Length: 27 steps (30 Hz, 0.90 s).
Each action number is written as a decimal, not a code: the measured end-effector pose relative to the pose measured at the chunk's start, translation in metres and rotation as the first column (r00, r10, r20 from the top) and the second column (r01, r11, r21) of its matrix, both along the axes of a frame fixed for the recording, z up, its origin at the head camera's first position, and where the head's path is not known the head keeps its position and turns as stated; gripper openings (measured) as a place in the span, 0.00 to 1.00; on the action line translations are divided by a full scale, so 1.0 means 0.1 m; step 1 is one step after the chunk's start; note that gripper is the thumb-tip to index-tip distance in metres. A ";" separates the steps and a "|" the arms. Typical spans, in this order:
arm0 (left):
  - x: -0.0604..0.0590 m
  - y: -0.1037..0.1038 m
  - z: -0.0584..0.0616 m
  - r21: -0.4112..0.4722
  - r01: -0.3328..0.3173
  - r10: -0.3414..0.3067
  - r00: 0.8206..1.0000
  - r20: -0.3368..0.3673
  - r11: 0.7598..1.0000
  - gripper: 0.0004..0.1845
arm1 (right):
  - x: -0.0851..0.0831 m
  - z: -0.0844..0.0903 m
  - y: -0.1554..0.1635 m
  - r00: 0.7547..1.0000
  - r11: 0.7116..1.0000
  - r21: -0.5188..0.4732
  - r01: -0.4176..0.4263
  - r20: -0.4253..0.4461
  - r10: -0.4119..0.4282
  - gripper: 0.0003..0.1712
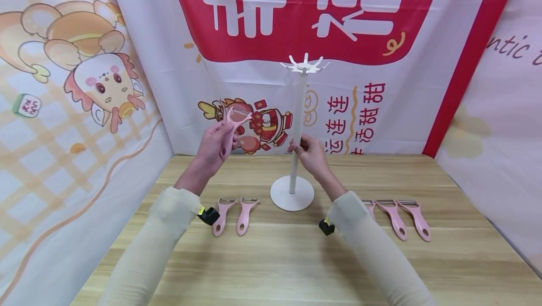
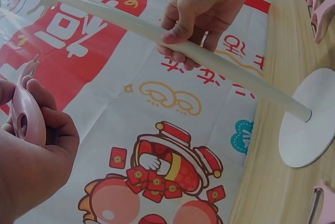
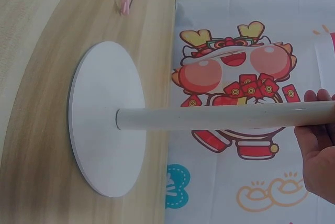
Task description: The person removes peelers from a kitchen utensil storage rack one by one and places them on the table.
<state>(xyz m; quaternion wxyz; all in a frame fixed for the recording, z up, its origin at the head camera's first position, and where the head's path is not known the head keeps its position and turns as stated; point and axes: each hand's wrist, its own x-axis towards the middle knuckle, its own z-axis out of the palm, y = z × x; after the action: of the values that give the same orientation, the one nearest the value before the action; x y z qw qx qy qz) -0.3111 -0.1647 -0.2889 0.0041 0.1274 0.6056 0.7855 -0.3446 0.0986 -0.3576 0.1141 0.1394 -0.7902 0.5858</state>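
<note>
A pink peeler (image 1: pixel 229 139) is held up in my left hand (image 1: pixel 211 148), its blade end pointing upward and the handle hole showing. In the left wrist view the fingers curl round the pink handle (image 2: pixel 29 111). My right hand (image 1: pixel 312 155) grips the white pole of a stand (image 1: pixel 298 108) a little below its middle. The stand is upright on a round white base (image 1: pixel 292 194), with a ring of upturned hooks (image 1: pixel 305 65) at its top. No peeler hangs on those hooks. The left hand with its peeler is to the left of the pole, apart from it.
Two pink peelers (image 1: pixel 244 216) lie on the wooden table (image 1: pixel 262 259) left of the base. Several more peelers (image 1: pixel 417 219) lie at the right, one partly behind my right sleeve (image 1: pixel 360 221). A printed cloth (image 1: pixel 254 80) hangs behind the table, with others at both sides.
</note>
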 end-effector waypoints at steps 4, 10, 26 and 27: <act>0.01 -0.06 -0.07 0.002 -0.003 0.003 1.000 0.020 1.000 0.11 | 0.01 0.00 0.00 1.000 1.000 0.000 0.004 0.010 -0.004 0.07; 0.06 -0.13 -0.18 -0.025 -0.053 0.054 0.997 0.051 0.998 0.07 | 0.01 0.01 0.00 1.000 1.000 -0.005 0.005 0.022 -0.005 0.07; 0.18 -0.33 -0.46 -0.142 -0.141 0.148 0.988 0.036 0.980 0.06 | 0.02 0.01 0.00 1.000 1.000 0.002 0.013 0.009 -0.013 0.06; 0.19 -0.34 -0.47 -0.153 -0.141 0.148 0.988 0.040 0.978 0.06 | 0.01 0.00 0.00 1.000 1.000 0.005 0.012 0.007 -0.012 0.07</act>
<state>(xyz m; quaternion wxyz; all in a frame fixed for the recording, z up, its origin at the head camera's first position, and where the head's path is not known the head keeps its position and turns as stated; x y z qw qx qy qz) -0.2919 -0.1989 -0.3363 -0.0278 0.0620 0.6702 0.7391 -0.3432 0.0983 -0.3572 0.1145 0.1327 -0.7928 0.5837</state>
